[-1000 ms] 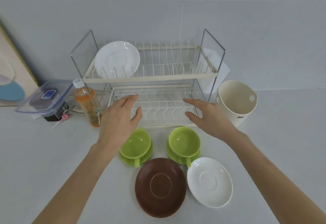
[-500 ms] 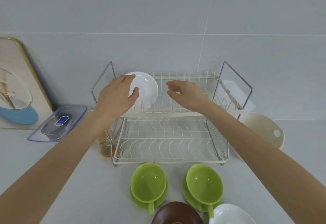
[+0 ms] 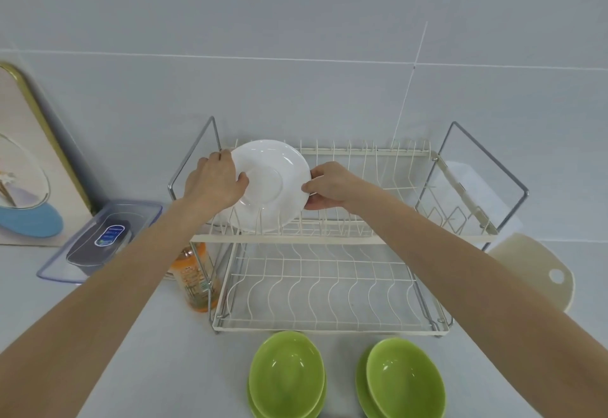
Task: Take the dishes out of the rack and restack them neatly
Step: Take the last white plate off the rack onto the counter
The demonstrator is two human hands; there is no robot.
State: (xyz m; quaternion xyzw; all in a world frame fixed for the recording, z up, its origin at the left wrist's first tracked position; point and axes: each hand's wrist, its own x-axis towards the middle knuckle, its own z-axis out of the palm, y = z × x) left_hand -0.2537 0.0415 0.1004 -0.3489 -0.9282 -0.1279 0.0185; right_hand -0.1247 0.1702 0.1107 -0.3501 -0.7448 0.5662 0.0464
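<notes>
Two tiers of the rack [image 3: 329, 240] stand before my hands; its upper tier holds the saucer [image 3: 271, 185] upright between them. My left hand [image 3: 215, 184] grips its left rim, my right hand [image 3: 329, 185] pinches its right rim.

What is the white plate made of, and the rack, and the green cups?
The white saucer looks like glazed ceramic: smooth, glossy, soft highlights. The dish rack looks like thin metal wire with a cream coating, on bare shiny metal end frames. The green cups also look like glazed ceramic, with bright reflections inside, though glossy plastic cannot be ruled out. The left hand and right hand grip the saucer's edges.
</notes>
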